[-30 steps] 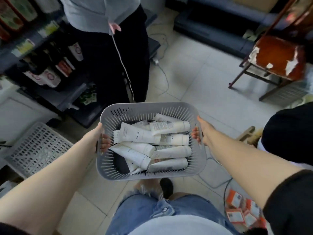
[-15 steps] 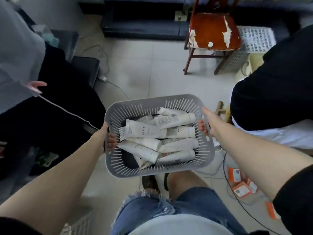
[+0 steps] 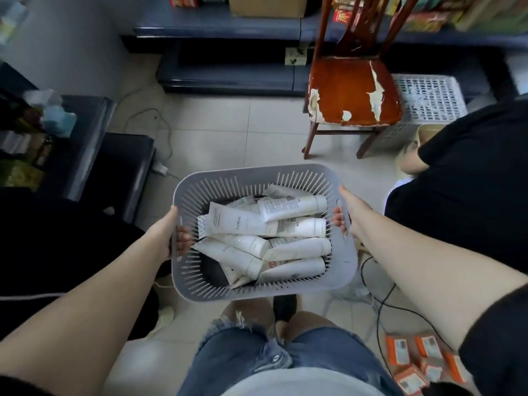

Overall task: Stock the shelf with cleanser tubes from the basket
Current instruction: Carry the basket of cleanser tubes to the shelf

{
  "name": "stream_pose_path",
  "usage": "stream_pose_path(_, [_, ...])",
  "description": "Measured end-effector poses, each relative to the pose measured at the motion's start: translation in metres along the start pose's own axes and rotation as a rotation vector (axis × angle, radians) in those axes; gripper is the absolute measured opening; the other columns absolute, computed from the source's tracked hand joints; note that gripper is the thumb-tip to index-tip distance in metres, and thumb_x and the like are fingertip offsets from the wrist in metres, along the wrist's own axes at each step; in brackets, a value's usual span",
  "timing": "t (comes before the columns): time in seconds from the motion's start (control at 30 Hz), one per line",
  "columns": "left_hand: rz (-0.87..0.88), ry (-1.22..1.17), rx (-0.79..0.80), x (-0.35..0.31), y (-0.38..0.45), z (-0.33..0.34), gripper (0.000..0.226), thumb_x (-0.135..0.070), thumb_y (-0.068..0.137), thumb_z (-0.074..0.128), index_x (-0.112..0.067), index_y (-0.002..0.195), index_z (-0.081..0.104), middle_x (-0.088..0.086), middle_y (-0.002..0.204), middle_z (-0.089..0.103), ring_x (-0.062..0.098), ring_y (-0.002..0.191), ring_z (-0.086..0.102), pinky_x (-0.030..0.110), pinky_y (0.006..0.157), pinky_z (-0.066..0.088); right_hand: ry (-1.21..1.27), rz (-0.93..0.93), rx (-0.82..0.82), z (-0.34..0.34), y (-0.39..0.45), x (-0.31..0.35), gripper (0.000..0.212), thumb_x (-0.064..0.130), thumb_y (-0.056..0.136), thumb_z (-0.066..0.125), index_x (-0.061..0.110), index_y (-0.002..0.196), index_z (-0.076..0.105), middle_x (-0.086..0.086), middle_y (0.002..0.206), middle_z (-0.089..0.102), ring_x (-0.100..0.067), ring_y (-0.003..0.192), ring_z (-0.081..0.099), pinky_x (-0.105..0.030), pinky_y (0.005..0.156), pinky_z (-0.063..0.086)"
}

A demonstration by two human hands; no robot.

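Head view: your left hand [image 3: 167, 237] and right hand [image 3: 347, 214] each grip a side handle of the grey basket [image 3: 257, 175], fingers curled through the slots, with the cleanser tubes [image 3: 265, 235] piled loose between your hands. Shelf [image 3: 228, 30] sits well beyond your hands, wooden chair [image 3: 354, 92] ahead of your right hand. Tilt the basket or clip that chair and the tubes could slide out.
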State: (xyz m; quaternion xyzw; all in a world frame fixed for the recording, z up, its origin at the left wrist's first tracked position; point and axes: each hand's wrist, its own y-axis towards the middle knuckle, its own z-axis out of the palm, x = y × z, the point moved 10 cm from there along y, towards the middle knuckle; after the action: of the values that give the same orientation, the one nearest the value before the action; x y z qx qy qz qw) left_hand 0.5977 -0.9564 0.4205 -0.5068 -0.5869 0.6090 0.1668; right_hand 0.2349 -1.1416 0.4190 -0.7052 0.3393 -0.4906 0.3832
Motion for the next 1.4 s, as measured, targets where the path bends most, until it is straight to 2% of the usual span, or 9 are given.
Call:
stream_pose_path(0.27, [-0.01, 0.072, 0.002, -0.104, 0.059, 0.023, 0.065, -0.077, 0.081, 0.03, -0.016, 0.059, 0.038, 0.001, 0.046, 0.038, 0.014, 0.031, 0.035, 0.022, 0.047, 0.025, 0.093, 0.003, -0.083, 0.02, 0.046, 0.089, 0.046, 0.056, 0.088, 0.047, 0.01, 0.084, 0.053, -0.002, 0.062, 0.043, -0.011, 0.047, 0.033, -0.017, 0.037, 0.026])
stream_pose_path(0.33, [-0.01, 0.096, 0.006, -0.132, 0.072, 0.029, 0.064, -0.078, 0.08, 0.029, -0.018, 0.058, 0.035, 0.001, 0.041, 0.035, 0.014, 0.035, 0.032, 0.023, 0.048, 0.024, 0.113, 0.016, -0.094, 0.025, 0.056, 0.112, 0.045, 0.055, 0.088, 0.049, 0.011, 0.089, 0.053, -0.002, 0.062, 0.043, -0.011, 0.047, 0.032, -0.018, 0.041, 0.025])
stream_pose_path(0.5, [-0.018, 0.117, 0.003, -0.203, 0.095, 0.048, 0.063, -0.075, 0.082, 0.03, -0.018, 0.057, 0.034, 0.002, 0.046, 0.035, 0.015, 0.04, 0.03, 0.023, 0.048, 0.024, 0.132, 0.035, -0.114, 0.03, 0.079, 0.172, 0.046, 0.058, 0.087, 0.047, 0.013, 0.076, 0.051, -0.002, 0.063, 0.044, -0.011, 0.05, 0.033, -0.021, 0.046, 0.026])
stream_pose_path(0.63, [-0.023, 0.112, 0.013, -0.259, 0.112, 0.073, 0.062, -0.071, 0.086, 0.029, -0.017, 0.056, 0.035, 0.0, 0.038, 0.035, 0.016, 0.043, 0.03, 0.025, 0.048, 0.023, 0.131, 0.025, -0.126, 0.03, 0.105, 0.225, 0.047, 0.056, 0.088, 0.047, 0.011, 0.074, 0.05, -0.003, 0.064, 0.044, -0.011, 0.05, 0.035, -0.02, 0.046, 0.028])
stream_pose_path(0.83, [-0.018, 0.092, 0.011, -0.335, 0.139, 0.108, 0.061, -0.07, 0.087, 0.026, -0.017, 0.057, 0.034, 0.001, 0.04, 0.034, 0.013, 0.039, 0.029, 0.025, 0.05, 0.02, 0.104, 0.028, -0.086, 0.029, 0.15, 0.309, 0.05, 0.057, 0.089, 0.043, 0.01, 0.073, 0.05, -0.002, 0.062, 0.043, -0.01, 0.049, 0.035, -0.021, 0.047, 0.027])
stream_pose_path(0.97, [0.007, 0.075, -0.008, -0.386, 0.154, 0.129, 0.063, -0.068, 0.089, 0.027, -0.014, 0.057, 0.038, 0.003, 0.039, 0.038, 0.015, 0.041, 0.033, 0.025, 0.048, 0.024, 0.098, 0.019, -0.075, 0.026, 0.171, 0.363, 0.049, 0.056, 0.091, 0.041, 0.011, 0.073, 0.049, -0.002, 0.062, 0.044, -0.01, 0.049, 0.034, -0.02, 0.046, 0.027])
stream_pose_path(1.1, [0.006, 0.089, -0.022, -0.437, 0.175, 0.149, 0.065, -0.066, 0.09, 0.029, -0.01, 0.06, 0.043, 0.002, 0.038, 0.042, 0.015, 0.032, 0.037, 0.023, 0.046, 0.029, 0.11, 0.028, -0.085, 0.021, 0.191, 0.41, 0.052, 0.058, 0.09, 0.041, 0.009, 0.074, 0.051, -0.003, 0.063, 0.046, -0.011, 0.049, 0.036, -0.02, 0.045, 0.029])
stream_pose_path(1.23, [-0.003, 0.15, 0.009, -0.489, 0.207, 0.175, 0.065, -0.063, 0.091, 0.03, -0.006, 0.067, 0.047, 0.006, 0.052, 0.045, 0.019, 0.043, 0.04, 0.024, 0.047, 0.034, 0.145, 0.059, -0.12, 0.018, 0.216, 0.447, 0.052, 0.059, 0.089, 0.042, 0.01, 0.078, 0.052, -0.002, 0.065, 0.047, -0.011, 0.049, 0.037, -0.021, 0.045, 0.029])
stream_pose_path(1.4, [-0.002, 0.232, 0.082, -0.557, 0.241, 0.218, 0.064, -0.063, 0.091, 0.03, -0.006, 0.067, 0.045, 0.007, 0.055, 0.042, 0.018, 0.043, 0.038, 0.025, 0.05, 0.031, 0.217, 0.084, -0.193, 0.008, 0.245, 0.485, 0.052, 0.059, 0.088, 0.043, 0.009, 0.085, 0.055, -0.001, 0.065, 0.048, -0.011, 0.05, 0.038, -0.021, 0.045, 0.031])
